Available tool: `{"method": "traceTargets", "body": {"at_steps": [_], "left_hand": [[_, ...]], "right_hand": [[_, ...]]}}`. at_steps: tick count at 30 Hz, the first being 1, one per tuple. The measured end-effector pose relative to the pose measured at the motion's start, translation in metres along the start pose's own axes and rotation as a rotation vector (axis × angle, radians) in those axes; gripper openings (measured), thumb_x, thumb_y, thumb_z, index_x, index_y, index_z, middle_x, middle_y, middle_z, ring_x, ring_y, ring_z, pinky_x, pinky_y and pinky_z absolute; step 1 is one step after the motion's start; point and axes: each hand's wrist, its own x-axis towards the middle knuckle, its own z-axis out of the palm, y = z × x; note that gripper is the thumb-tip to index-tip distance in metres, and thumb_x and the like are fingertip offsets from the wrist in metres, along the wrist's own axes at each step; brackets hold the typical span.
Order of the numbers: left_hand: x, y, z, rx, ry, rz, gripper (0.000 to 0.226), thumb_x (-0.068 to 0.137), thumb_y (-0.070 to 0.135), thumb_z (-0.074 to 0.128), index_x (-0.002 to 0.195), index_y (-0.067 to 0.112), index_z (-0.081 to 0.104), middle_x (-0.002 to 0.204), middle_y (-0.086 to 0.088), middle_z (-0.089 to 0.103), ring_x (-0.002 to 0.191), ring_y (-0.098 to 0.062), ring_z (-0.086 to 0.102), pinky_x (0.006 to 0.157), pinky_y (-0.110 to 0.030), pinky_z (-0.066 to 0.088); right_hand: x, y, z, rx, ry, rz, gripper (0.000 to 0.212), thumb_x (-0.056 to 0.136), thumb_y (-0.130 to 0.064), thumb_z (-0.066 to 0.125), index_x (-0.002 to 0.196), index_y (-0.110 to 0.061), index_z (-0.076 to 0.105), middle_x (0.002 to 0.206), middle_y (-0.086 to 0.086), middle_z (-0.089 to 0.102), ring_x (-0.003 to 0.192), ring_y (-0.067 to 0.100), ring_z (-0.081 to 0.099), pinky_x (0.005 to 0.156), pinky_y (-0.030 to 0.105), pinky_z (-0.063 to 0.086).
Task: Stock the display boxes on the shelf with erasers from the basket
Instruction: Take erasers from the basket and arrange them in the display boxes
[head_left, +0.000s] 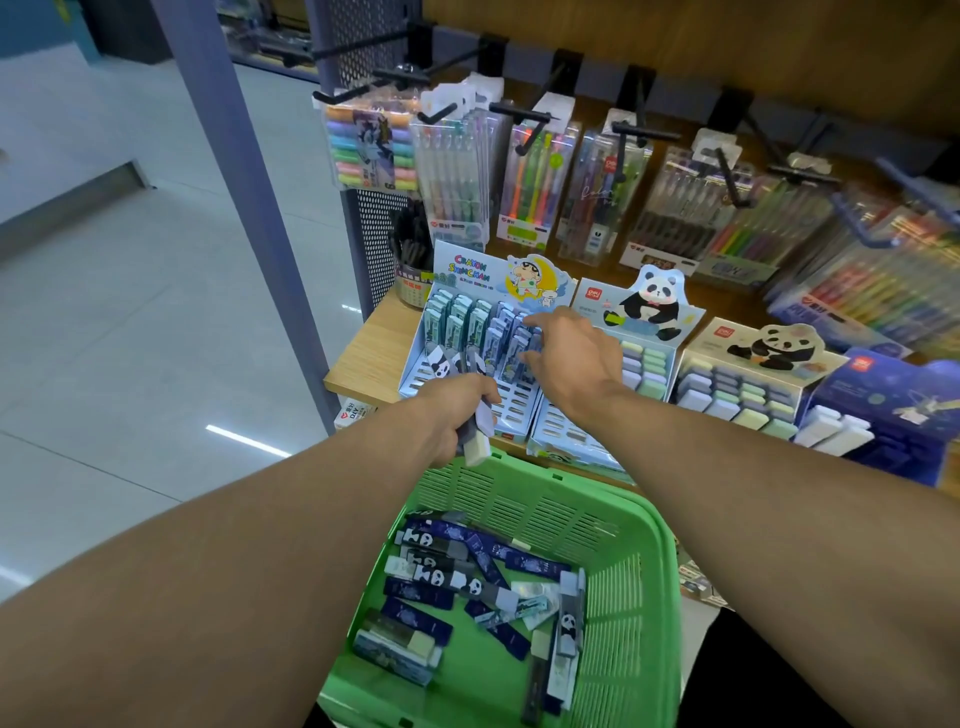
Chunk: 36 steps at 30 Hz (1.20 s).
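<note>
Mid-stocking: the left hand (457, 415) grips a bunch of panda erasers (475, 441) at frame centre, while the right hand (571, 353), fingers loosely spread, reaches into the Crayon Shin-chan display box (467, 332) on the shelf (363, 358). Plenty remain in the green basket (639, 597) below. Next, I'd judge: slot one into an empty row.

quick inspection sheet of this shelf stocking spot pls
surface: wooden shelf carrying display boxes
job's things: Crayon Shinchan box part filled, front slots bare; green basket holding loose erasers
clutter: panda boxes of pastel erasers, dark blue box, pen cup
grippers: left hand grips a bunch of erasers; right hand reaches into the box, fingers on the packs
cables: nothing seen
surroundings: pen packs on hooks, tiled floor
</note>
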Motion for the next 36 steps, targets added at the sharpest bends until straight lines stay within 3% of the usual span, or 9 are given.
{"method": "traceTargets", "body": {"at_steps": [6, 10, 14, 19, 21, 26, 30, 36], "left_hand": [[0.003, -0.001, 0.0, -0.001, -0.007, -0.004, 0.014, 0.088, 0.014, 0.062, 0.099, 0.009, 0.056, 0.081, -0.009, 0.052, 0.052, -0.018, 0.037, 0.043, -0.024, 0.034], [0.005, -0.002, 0.0, 0.008, -0.007, 0.01, 0.018, 0.087, 0.015, 0.062, 0.104, 0.009, 0.057, 0.091, -0.01, 0.053, 0.054, -0.016, 0.037, 0.041, -0.022, 0.033], [0.003, -0.002, 0.002, 0.01, -0.004, 0.001, 0.011, 0.088, 0.014, 0.062, 0.091, 0.01, 0.052, 0.076, -0.007, 0.048, 0.049, -0.016, 0.032, 0.046, -0.025, 0.037], [0.001, -0.001, 0.002, 0.021, 0.004, -0.007, 0.01, 0.09, 0.014, 0.061, 0.091, 0.011, 0.052, 0.074, -0.007, 0.045, 0.05, -0.017, 0.032, 0.045, -0.025, 0.035], [0.002, -0.002, 0.001, 0.017, 0.006, -0.009, 0.01, 0.089, 0.014, 0.062, 0.093, 0.011, 0.053, 0.078, -0.007, 0.048, 0.052, -0.016, 0.034, 0.044, -0.025, 0.035], [0.006, -0.001, -0.002, 0.017, 0.014, -0.004, 0.017, 0.089, 0.016, 0.062, 0.103, 0.009, 0.057, 0.094, -0.012, 0.055, 0.046, -0.014, 0.032, 0.041, -0.021, 0.034], [0.006, -0.001, -0.003, 0.003, 0.01, -0.007, 0.01, 0.088, 0.015, 0.062, 0.094, 0.01, 0.056, 0.089, -0.01, 0.052, 0.056, -0.015, 0.039, 0.046, -0.026, 0.036], [0.006, -0.002, -0.003, -0.004, -0.002, -0.003, 0.008, 0.088, 0.014, 0.062, 0.087, 0.011, 0.055, 0.086, -0.01, 0.055, 0.063, -0.019, 0.045, 0.052, -0.027, 0.04]], "right_hand": [[-0.003, 0.002, 0.002, -0.073, -0.05, -0.032, 0.041, 0.105, -0.027, 0.052, 0.145, -0.033, 0.052, 0.131, 0.005, 0.054, 0.115, 0.031, 0.061, 0.084, 0.038, 0.051], [0.0, 0.002, 0.002, -0.026, -0.067, -0.015, 0.04, 0.104, -0.029, 0.052, 0.144, -0.035, 0.053, 0.132, 0.004, 0.055, 0.117, 0.031, 0.059, 0.085, 0.038, 0.049], [0.001, 0.002, 0.004, -0.016, -0.071, -0.017, 0.041, 0.104, -0.03, 0.053, 0.145, -0.036, 0.052, 0.133, 0.004, 0.055, 0.119, 0.03, 0.059, 0.084, 0.037, 0.047], [0.004, 0.003, 0.003, -0.047, -0.081, -0.021, 0.071, 0.098, -0.038, 0.063, 0.158, -0.034, 0.026, 0.145, 0.005, 0.048, 0.119, 0.032, 0.059, 0.083, 0.04, 0.051], [0.007, 0.001, 0.004, -0.105, -0.125, -0.047, 0.073, 0.098, -0.044, 0.06, 0.159, -0.034, 0.021, 0.15, 0.008, 0.042, 0.122, 0.034, 0.057, 0.085, 0.042, 0.052], [0.015, -0.009, 0.006, -0.156, -0.182, -0.044, 0.071, 0.098, -0.048, 0.058, 0.157, -0.032, 0.024, 0.149, 0.011, 0.041, 0.119, 0.038, 0.058, 0.086, 0.043, 0.051], [0.019, -0.017, 0.005, -0.187, -0.176, -0.048, 0.068, 0.098, -0.038, 0.059, 0.157, -0.026, 0.027, 0.152, 0.014, 0.037, 0.116, 0.04, 0.06, 0.086, 0.043, 0.051], [0.018, -0.026, 0.003, -0.198, -0.191, -0.026, 0.062, 0.097, -0.029, 0.058, 0.153, -0.02, 0.033, 0.144, 0.014, 0.043, 0.113, 0.039, 0.06, 0.074, 0.038, 0.04]]}}
